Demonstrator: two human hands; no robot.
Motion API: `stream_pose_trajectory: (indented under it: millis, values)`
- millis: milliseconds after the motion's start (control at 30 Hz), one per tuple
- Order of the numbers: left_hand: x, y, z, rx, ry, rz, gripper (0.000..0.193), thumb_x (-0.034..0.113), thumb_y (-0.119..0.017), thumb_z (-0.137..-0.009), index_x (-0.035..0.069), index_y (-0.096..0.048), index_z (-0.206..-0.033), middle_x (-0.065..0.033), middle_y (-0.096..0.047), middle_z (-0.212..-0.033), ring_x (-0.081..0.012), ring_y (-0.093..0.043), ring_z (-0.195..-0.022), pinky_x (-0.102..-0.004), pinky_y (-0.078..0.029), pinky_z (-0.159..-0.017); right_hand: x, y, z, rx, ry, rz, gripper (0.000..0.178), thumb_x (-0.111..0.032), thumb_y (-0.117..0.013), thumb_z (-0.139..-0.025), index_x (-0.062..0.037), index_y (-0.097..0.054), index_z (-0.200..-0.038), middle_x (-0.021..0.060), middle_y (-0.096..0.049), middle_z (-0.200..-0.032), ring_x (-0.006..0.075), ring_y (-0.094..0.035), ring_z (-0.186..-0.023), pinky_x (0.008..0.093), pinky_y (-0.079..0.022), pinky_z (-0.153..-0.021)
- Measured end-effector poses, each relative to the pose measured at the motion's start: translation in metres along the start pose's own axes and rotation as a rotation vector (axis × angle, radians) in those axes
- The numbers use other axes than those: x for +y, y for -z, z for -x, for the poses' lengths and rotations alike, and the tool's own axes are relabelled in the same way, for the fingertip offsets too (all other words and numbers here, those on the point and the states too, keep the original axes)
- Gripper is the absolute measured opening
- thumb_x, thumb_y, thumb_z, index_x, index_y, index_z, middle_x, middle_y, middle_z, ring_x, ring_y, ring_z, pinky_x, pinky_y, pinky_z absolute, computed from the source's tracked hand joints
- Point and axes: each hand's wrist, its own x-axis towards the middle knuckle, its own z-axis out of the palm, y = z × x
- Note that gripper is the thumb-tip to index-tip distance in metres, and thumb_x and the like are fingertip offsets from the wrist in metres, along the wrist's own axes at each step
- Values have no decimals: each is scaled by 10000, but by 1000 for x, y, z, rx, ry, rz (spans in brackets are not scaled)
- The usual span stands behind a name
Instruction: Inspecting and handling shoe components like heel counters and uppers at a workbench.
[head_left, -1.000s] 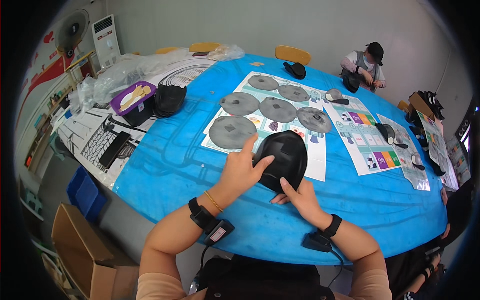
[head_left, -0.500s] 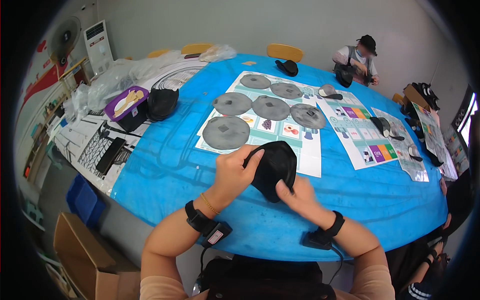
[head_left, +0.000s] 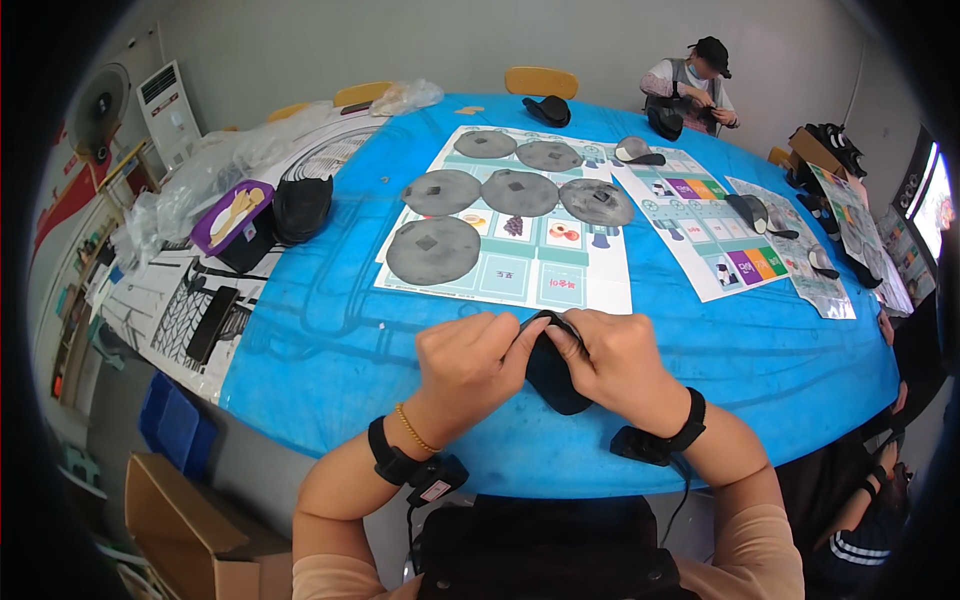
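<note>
Above the near part of the blue-covered table, I hold a black cap (head_left: 558, 380). My left hand (head_left: 472, 365) and my right hand (head_left: 625, 365) grip its upper edge close together, with both thumbs pressing on it. The cap's lower part hangs between the hands and much of its edge is hidden by the fingers. Just beyond lies a printed sheet (head_left: 590, 285) with pictures. Several grey round fabric pieces (head_left: 433, 250), some with a dark square in the middle, rest on that sheet.
To the left, black caps (head_left: 302, 208) sit beside a purple basket (head_left: 216, 228). A phone (head_left: 212, 325) lies nearby. A blue bin (head_left: 176, 420) and a cardboard box (head_left: 190, 520) stand below. Across the table, a person (head_left: 697, 88) handles something dark. More sheets (head_left: 690, 235) and caps (head_left: 548, 110) lie about.
Both hands have come together along the cap's upper edge, and the cap has turned and moved slightly lower. My right hand has risen from its lower side. The view has shifted slightly.
</note>
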Motion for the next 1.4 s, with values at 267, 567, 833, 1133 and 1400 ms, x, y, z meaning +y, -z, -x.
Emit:
stream_pose_trajectory:
  millis: [267, 567, 833, 1133, 1400]
  values:
    - [1, -11, -7, 126, 109, 145, 127, 140, -762, -880, 34, -695, -898, -99, -660, -672, -242, -618, -515, -331, -447, -466, 12, 13, -11, -73, -227, -228, 431, -272, -565, -1008, 35, -625, -712, 199, -583, -598, 379, -580, -530, 410, -431, -492]
    - [-3, -4, -4, -156, 293, 267, 172, 182, -727, -922, 12, -738, -902, -112, -639, -610, -189, -579, -465, -295, -413, -458, 28, 21, -16, -249, -285, -133, 354, -250, -640, -933, 27, -677, -716, 187, -571, -568, 345, -557, -508, 423, -419, -513]
    - [-3, -11, 1, -319, 321, 333, 171, 165, -713, -928, -5, -721, -911, -118, -641, -621, -198, -586, -475, -302, -440, -475, 36, 23, -13, -332, -334, -160, 219, -224, -705, -860, -36, -712, -747, 152, -623, -609, 322, -612, -563, 394, -443, -533]
    - [2, -16, 6, -244, 151, 220, 85, 65, -722, -891, 19, -652, -878, -125, -664, -695, -263, -645, -520, -326, -477, -479, 30, 15, -12, -306, -260, -165, 94, -153, -747, -803, -62, -729, -823, 121, -707, -725, 316, -696, -689, 391, -515, -603]
    - [6, -21, 9, -202, 130, 187, 171, 112, -702, -911, 44, -560, -845, -95, -582, -564, -277, -600, -472, -362, -433, -430, 29, 18, -17, -299, -201, -104, 66, -117, -732, -786, -66, -739, -827, 133, -703, -719, 332, -688, -683, 399, -517, -603]
